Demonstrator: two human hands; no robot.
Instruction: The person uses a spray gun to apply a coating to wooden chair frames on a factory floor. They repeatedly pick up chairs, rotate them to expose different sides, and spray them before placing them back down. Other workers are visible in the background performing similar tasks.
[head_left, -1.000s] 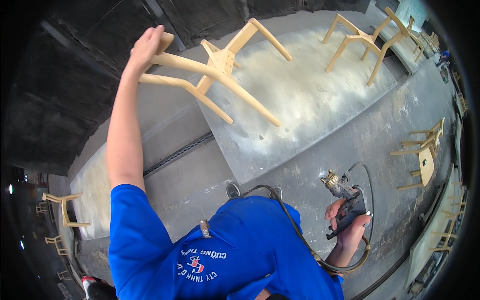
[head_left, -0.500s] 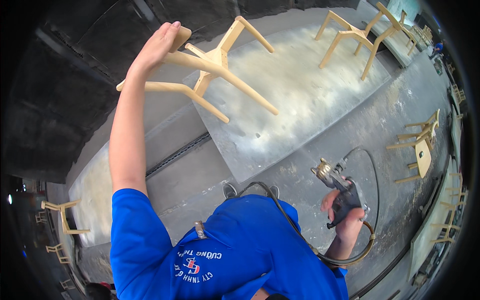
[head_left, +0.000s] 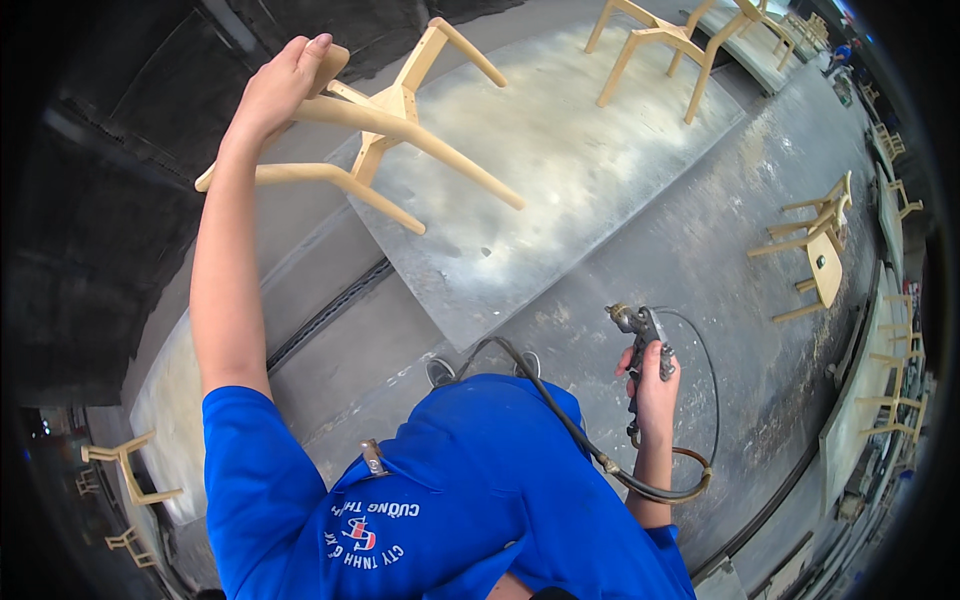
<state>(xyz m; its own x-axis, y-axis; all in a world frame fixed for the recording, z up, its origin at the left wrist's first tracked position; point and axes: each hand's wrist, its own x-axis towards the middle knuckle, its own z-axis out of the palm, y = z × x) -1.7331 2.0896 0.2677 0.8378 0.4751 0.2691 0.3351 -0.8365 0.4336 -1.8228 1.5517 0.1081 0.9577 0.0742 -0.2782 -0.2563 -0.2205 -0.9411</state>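
Observation:
My left hand [head_left: 272,92] reaches up at the upper left, closed around the top part of a pale wooden chair frame [head_left: 393,108]. The frame is tilted over the near corner of a large pale board, its legs pointing right and toward me. In my right hand [head_left: 656,398], lower right, is a dark metal spray gun [head_left: 643,328], its nozzle end toward the upper left. My fingers wrap its grip. A dark hose [head_left: 565,418] loops from the gun's lower end across my blue shirt; a thinner black line [head_left: 713,385] curves on its right.
The whitish, overspray-stained board [head_left: 570,190] lies on the grey floor. Another chair frame [head_left: 660,35] stands at its far end. A chair with a seat panel [head_left: 822,262] is at the right. Further frames [head_left: 128,470] stand at the left. A person [head_left: 842,55] is far off, upper right.
The view has swung slightly right, so the scene shifts left. My right hand has turned the spray gun more upright and side-on. My left hand keeps its hold on the chair frame.

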